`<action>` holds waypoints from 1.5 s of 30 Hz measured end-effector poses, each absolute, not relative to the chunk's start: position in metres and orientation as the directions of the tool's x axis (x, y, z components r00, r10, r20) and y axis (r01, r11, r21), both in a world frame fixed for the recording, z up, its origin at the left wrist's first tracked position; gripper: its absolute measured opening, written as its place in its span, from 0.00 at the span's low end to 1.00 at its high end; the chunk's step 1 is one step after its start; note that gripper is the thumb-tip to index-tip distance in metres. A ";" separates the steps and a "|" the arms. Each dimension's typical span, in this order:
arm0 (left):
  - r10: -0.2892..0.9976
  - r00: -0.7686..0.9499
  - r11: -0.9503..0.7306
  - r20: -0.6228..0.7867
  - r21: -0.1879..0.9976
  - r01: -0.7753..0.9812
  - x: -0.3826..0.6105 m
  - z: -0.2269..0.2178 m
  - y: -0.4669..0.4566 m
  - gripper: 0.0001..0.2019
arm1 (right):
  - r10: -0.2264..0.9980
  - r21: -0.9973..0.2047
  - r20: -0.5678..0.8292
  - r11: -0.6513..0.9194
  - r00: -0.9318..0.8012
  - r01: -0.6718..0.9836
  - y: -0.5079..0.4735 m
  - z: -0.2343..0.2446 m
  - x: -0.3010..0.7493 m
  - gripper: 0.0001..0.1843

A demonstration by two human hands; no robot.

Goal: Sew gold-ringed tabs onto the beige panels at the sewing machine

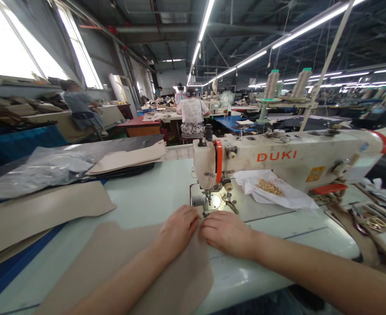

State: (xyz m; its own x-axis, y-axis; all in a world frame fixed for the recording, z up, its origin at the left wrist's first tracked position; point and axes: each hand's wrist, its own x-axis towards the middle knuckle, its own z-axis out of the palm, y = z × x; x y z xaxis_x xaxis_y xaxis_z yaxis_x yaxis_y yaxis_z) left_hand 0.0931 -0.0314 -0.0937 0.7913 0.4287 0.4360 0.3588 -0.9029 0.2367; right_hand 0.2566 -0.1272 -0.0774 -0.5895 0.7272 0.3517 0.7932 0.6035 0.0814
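A beige piece of material (114,258) lies flat on the pale table (153,192) in front of me. My left hand (176,232) rests on its far edge, fingers curled and pressed down on it. My right hand (227,232) meets it from the right, fingers bent and pinching the same edge. Both hands sit just in front of the needle and presser foot (208,199) of a white DUKI sewing machine (291,159).
A white cloth with small gold metal parts (270,187) lies under the machine arm. More beige pieces (42,210) and grey plastic bags (42,168) lie at the left. Scissors (375,224) and a strap sit at the right. Other people sit at tables beyond.
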 end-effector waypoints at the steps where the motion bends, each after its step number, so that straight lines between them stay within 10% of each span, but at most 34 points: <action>1: 0.426 0.794 -0.904 0.433 0.227 0.362 0.093 -0.095 -0.031 0.09 | 0.721 0.084 0.329 0.620 -0.609 0.780 -0.126 -0.079 0.257 0.06; 45: 0.339 0.795 -0.936 0.504 0.099 0.337 0.099 -0.092 -0.037 0.10 | 0.721 -0.002 0.396 0.619 -0.568 0.785 -0.126 -0.085 0.257 0.09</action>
